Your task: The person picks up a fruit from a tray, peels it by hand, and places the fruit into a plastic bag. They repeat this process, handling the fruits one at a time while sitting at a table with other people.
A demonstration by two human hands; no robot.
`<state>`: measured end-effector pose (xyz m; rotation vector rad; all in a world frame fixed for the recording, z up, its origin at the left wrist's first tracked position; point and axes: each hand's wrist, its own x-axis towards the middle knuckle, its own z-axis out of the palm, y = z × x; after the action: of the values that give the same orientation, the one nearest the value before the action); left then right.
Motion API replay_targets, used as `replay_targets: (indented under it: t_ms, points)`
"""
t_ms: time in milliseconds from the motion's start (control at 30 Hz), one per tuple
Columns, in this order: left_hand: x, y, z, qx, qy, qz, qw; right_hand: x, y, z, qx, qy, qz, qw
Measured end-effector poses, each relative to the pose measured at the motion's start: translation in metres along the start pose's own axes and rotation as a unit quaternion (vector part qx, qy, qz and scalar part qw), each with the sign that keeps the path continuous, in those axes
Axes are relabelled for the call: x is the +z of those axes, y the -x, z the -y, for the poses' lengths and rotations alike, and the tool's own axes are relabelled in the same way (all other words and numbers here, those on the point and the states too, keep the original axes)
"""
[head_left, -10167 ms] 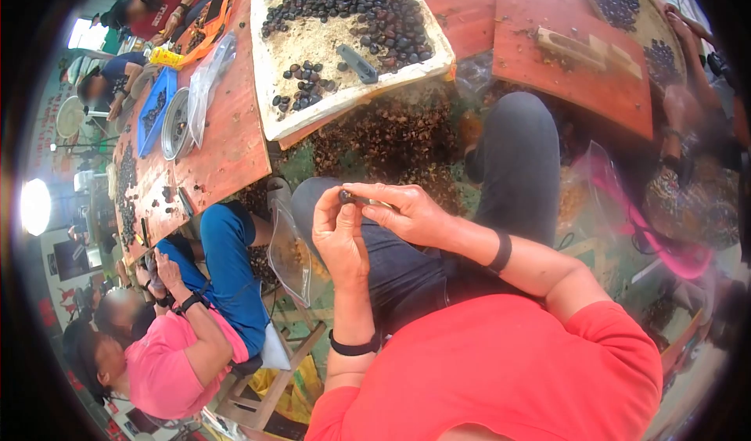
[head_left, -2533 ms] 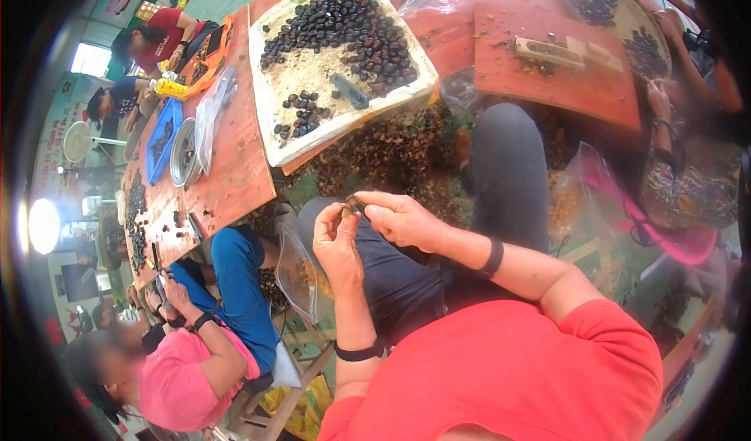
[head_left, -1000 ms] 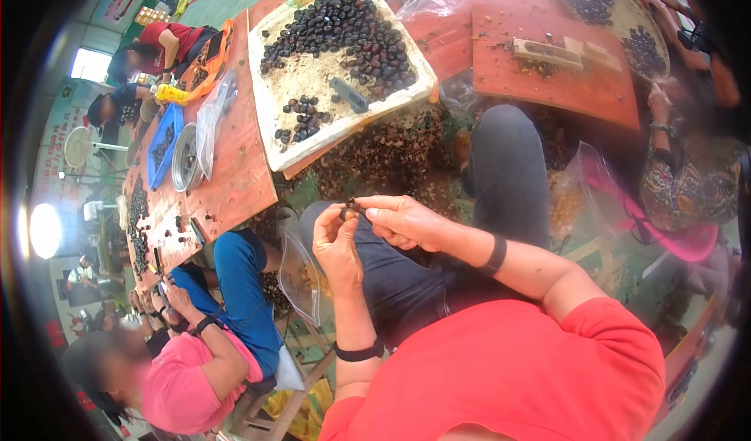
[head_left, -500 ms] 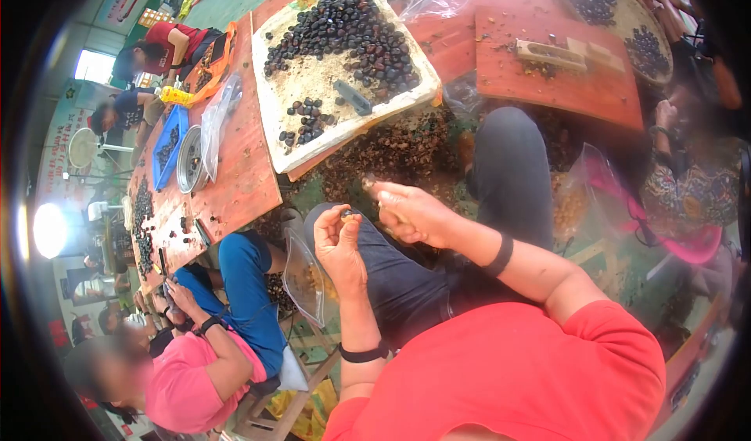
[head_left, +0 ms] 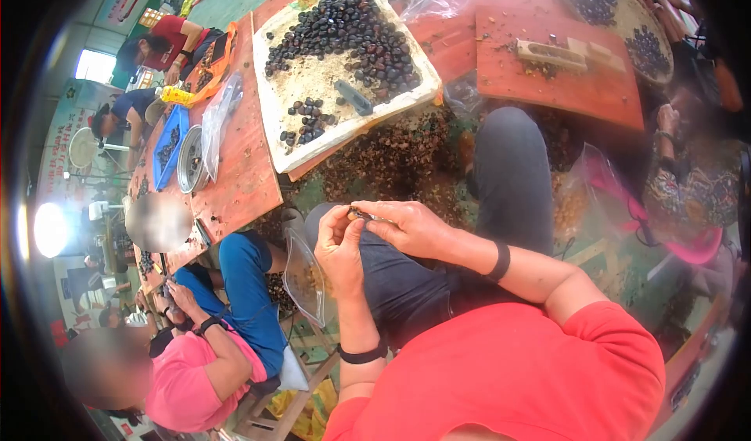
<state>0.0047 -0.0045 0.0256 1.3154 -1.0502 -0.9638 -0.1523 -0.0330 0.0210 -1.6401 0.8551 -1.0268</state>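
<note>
Above my lap, my left hand point(head_left: 340, 245) pinches a small dark round nut point(head_left: 361, 214) between thumb and fingertips. My right hand point(head_left: 407, 226) meets it there, its fingers closed on something I cannot make out at the nut. Beyond them a white foam box point(head_left: 270, 140) holds pale grit and a heap of dark nuts point(head_left: 352, 26), with a smaller group of nuts point(head_left: 309, 120) near its front. A dark grey tool point(head_left: 353, 97) lies in the box.
Left of the box are a blue tray point(head_left: 160, 176), a round metal pan point(head_left: 188, 176) and a plastic bag point(head_left: 215, 128). A co-worker in pink point(head_left: 199, 378) sits at my left. At right are a red board point(head_left: 563, 85) and another person's hand point(head_left: 667, 120). Shell debris covers the floor ahead.
Half a second ago my right hand was apart from my left; it has come back to the nut. The nut stays in my left hand.
</note>
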Motion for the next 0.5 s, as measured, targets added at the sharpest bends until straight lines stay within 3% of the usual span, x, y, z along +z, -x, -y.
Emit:
replay_targets:
  t_ms: [100, 167, 233, 267, 333, 500]
  points:
    - [0.005, 0.001, 0.002, -0.016, 0.034, -0.016, 0.999, 0.005, 0.004, -0.005, -0.005, -0.006, -0.032, 0.999]
    - [0.014, 0.005, -0.015, -0.025, -0.072, -0.035, 0.997, 0.008, 0.004, -0.002, 0.016, -0.036, -0.042, 0.998]
    - [0.006, 0.005, -0.005, 0.024, -0.128, -0.03, 0.991, 0.014, 0.003, -0.003, 0.026, -0.073, -0.046, 0.996]
    - [0.004, 0.005, 0.001, 0.018, -0.115, -0.022, 0.993, 0.017, 0.004, -0.006, 0.026, -0.084, -0.063, 0.994]
    - [0.004, 0.004, 0.008, 0.026, -0.049, -0.022, 0.998, 0.01, 0.002, 0.006, 0.177, -0.119, -0.017, 0.977]
    - [0.005, 0.004, 0.015, -0.011, 0.075, -0.015, 0.997, 0.013, 0.0, 0.007, 0.181, -0.149, -0.01, 0.972]
